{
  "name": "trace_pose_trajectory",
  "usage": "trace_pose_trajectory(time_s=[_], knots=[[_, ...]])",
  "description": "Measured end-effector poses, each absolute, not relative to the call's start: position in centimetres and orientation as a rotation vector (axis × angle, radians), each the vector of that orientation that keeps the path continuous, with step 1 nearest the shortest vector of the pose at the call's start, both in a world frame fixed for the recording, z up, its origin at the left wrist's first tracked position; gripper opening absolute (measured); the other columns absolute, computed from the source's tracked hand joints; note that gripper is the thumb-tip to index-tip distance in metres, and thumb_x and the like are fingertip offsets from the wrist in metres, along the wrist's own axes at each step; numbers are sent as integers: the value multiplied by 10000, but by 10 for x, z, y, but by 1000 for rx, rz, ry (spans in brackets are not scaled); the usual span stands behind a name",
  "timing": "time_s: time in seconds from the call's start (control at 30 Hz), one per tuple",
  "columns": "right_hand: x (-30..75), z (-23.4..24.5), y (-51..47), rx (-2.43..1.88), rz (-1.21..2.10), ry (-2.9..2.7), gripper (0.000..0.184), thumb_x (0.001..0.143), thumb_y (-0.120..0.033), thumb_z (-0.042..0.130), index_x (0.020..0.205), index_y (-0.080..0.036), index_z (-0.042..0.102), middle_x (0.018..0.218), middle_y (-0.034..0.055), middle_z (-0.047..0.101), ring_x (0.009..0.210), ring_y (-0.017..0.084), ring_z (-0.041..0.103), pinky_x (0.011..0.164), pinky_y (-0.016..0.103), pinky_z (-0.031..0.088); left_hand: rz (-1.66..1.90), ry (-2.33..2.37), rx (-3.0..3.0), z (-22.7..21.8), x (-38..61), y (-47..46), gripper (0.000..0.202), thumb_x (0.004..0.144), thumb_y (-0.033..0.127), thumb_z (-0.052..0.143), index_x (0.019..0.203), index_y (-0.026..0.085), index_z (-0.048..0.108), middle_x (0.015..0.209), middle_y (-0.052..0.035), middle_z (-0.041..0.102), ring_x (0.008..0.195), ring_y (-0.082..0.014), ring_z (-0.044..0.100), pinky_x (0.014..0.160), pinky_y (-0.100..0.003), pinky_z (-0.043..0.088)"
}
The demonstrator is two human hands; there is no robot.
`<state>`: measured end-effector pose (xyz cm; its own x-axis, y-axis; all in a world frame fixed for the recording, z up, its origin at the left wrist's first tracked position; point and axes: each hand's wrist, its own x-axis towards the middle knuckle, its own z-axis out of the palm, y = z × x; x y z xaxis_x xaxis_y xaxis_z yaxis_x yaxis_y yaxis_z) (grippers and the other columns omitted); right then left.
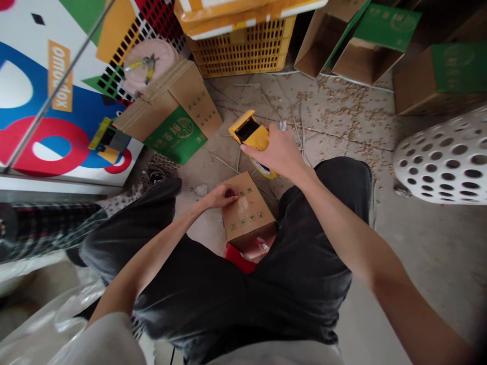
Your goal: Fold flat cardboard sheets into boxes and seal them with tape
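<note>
My right hand (279,149) is wrapped round a yellow tape dispenser (255,136), held above the floor past the far edge of a small brown cardboard box (249,213). Its black inner part faces away from me. That box sits between my legs, with green printed marks and a shiny clear strip on its top. My left hand (221,196) rests on the box's left part, fingers curled in; whether anything is pinched in them is hidden. Under the near end of the box shows a red object (239,258), mostly covered.
A green-and-brown carton (175,114) stands front left, by a pink round stool (148,58) bearing yellow-handled pliers (142,66). A yellow crate (243,48) is at the back. Open cartons (371,53) and a white perforated basket (445,157) lie right. Straps and crumbs litter the floor.
</note>
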<state>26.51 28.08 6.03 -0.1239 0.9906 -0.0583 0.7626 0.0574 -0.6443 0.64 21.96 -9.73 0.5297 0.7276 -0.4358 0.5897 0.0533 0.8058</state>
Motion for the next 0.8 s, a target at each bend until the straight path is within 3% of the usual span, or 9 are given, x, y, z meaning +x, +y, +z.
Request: trace_pose_trajectory(time_s=[0.17,0.4,0.6,0.8], knots=[[265,60,280,-1749,776,-1944,752,832,-753,717,1324,-202,573,1157,198,683,1223,483,625,985,654,511,155,1113,1608,-96,6,219,367,796,497,826,913,190,662,726,11,602,663,-137,534,623,-270,421],[266,60,280,-1742,777,-1963,753,822,-777,712,1301,-213,575,1175,206,689,1219,492,626,976,655,515,169,1149,1630,-95,9,218,274,859,448,749,882,187,666,770,-14,637,691,-141,553,656,-282,439],[266,58,280,-1749,759,-1972,755,831,-764,719,1317,-206,569,1165,204,686,1212,483,629,975,622,514,125,1146,1733,-93,11,214,416,764,530,820,894,206,593,759,5,596,661,-137,523,620,-281,424],[265,62,279,-1785,725,-2048,742,869,-769,670,1293,-168,570,1107,201,695,1131,463,664,912,570,536,3,1176,1912,-79,17,208,601,713,692,791,983,208,562,943,-66,642,796,-205,607,737,-352,496]])
